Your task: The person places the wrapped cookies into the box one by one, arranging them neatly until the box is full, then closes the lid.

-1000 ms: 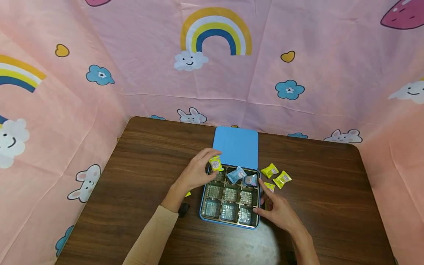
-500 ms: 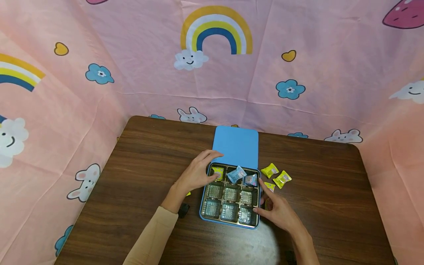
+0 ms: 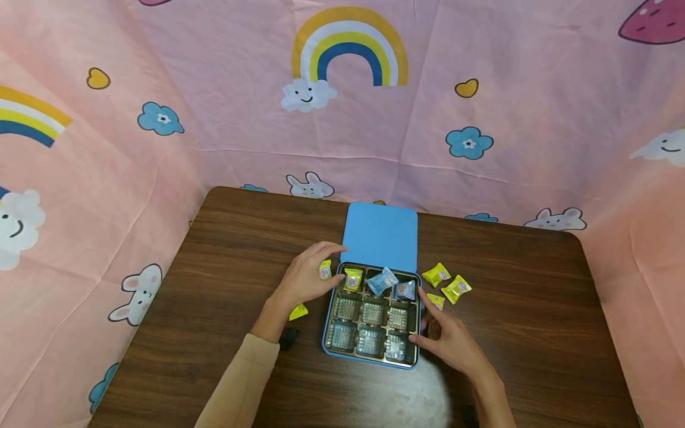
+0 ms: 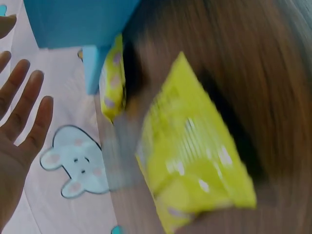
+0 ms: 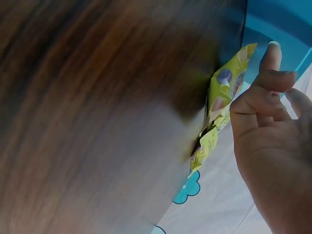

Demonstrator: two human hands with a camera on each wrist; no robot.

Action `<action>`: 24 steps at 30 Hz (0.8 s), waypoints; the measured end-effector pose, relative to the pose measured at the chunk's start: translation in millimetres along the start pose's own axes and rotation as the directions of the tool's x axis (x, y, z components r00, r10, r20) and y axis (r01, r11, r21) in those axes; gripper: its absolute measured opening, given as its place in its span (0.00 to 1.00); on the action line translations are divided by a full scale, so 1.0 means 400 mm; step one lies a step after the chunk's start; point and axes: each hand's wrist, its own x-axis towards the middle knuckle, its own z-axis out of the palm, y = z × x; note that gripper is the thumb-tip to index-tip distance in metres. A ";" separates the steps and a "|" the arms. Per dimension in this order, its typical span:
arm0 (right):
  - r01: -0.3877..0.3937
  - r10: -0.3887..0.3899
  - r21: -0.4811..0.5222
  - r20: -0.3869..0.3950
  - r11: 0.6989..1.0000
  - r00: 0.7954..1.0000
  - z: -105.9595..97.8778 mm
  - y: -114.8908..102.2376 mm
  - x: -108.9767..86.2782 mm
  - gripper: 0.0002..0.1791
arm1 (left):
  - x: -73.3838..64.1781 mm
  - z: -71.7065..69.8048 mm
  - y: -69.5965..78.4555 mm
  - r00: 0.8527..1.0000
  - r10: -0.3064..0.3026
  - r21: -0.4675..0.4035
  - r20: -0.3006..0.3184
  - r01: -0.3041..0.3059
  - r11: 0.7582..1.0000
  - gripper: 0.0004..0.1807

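Note:
A blue tin (image 3: 326,342) with a compartmented plastic tray stands in the head view. Its far row holds a yellow-wrapped candy (image 3: 352,279) at left, a blue-wrapped candy (image 3: 382,282) lying askew in the middle and another blue candy (image 3: 404,290) at right. My left hand (image 3: 302,276) hovers at the tin's far left corner, fingers and thumb apart, with a loose yellow candy (image 3: 325,270) showing between them. The left wrist view shows these fingers (image 4: 22,105) spread and empty. My right hand (image 3: 452,342) touches the tin's right side with index finger and thumb.
The tin's blue lid (image 3: 380,235) lies folded back behind it. Several yellow candies (image 3: 456,289) are on the table right of the tin. Another yellow candy (image 3: 298,311) lies by the left wrist. A printed pink cloth (image 3: 364,131) hangs behind the table.
My left hand has lowered a yellow candy into the far left compartment, let go of it and moved left off the tin. The right hand has stayed in place.

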 end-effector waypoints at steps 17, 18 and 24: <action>-0.002 0.002 -0.007 0.012 1.000 1.000 -0.002 -0.002 0.001 0.53 | -0.016 -0.016 -0.049 0.997 -0.082 0.035 0.003 0.082 0.996 0.28; -0.007 0.007 -0.007 0.013 1.000 1.000 -0.001 -0.002 0.000 0.53 | -0.018 -0.018 -0.053 0.996 -0.093 0.039 0.008 0.092 0.995 0.28; -0.021 0.021 0.001 0.014 1.000 1.000 0.001 0.000 -0.001 0.54 | -0.031 -0.021 -0.073 0.987 -0.156 0.068 0.045 0.153 0.986 0.28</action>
